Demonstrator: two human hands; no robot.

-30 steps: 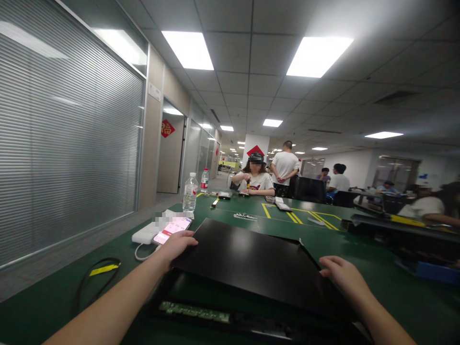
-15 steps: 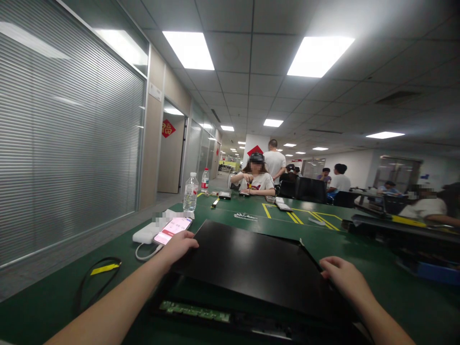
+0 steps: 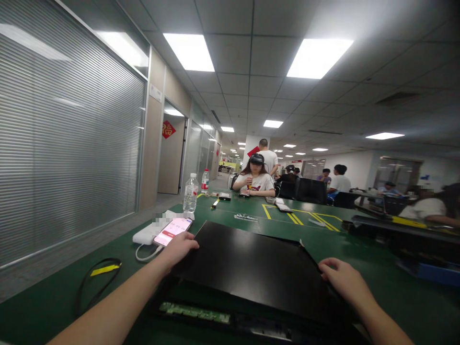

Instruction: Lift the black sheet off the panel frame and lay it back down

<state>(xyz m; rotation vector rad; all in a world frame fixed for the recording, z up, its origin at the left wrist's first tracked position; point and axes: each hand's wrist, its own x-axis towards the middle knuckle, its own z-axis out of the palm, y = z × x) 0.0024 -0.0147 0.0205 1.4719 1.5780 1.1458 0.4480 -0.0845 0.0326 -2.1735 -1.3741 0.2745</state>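
Black panel (image 3: 247,268) over green tabletop (image 3: 46,311), directly between hands, long axis seemingly running left to right. Left hand (image 3: 181,249) clamped on left edge, right hand (image 3: 339,274) pinching right edge; neither nearer. Circuit board (image 3: 194,312) along near side.

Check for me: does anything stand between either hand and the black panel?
Nothing visible does: the left hand holds the black panel by its left edge, the right hand apparently by its right edge. The phone lies beside the left hand, not in between.
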